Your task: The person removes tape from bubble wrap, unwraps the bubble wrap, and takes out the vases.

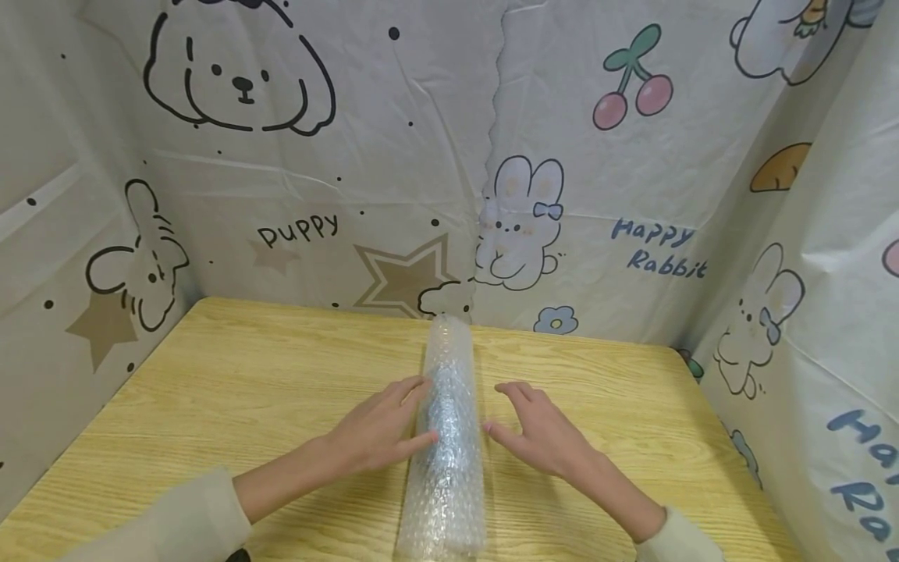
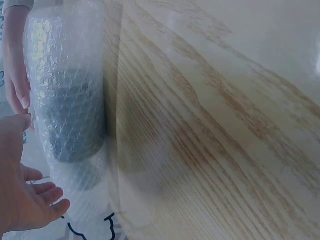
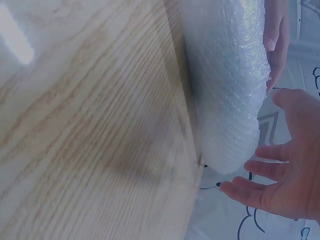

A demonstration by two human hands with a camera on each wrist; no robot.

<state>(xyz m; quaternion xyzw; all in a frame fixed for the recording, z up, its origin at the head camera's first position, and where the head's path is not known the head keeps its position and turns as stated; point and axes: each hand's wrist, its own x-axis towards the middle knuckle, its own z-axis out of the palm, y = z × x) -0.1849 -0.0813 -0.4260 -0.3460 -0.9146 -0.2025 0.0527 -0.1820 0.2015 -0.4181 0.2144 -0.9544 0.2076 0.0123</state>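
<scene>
A long roll of bubble wrap (image 1: 449, 468) lies on the table, running from the near edge toward the back. Something dark and cylindrical (image 2: 75, 120) shows through the wrap in the left wrist view; its kind cannot be made out. My left hand (image 1: 375, 429) is at the roll's left side, thumb and fingertips at its surface, fingers fairly straight. On the other side my right hand (image 1: 544, 429) hovers a little apart from the roll, its fingers relaxed and holding nothing. The right wrist view shows the right hand (image 3: 285, 170) beside the far end of the wrap.
A wood-grain table (image 1: 281, 351) carries the roll. Behind it and along both sides hangs a pale cloth (image 1: 421, 172) printed with cartoon animals, stars and lettering. A small dark object (image 1: 239, 556) peeks out at the bottom edge near the left sleeve.
</scene>
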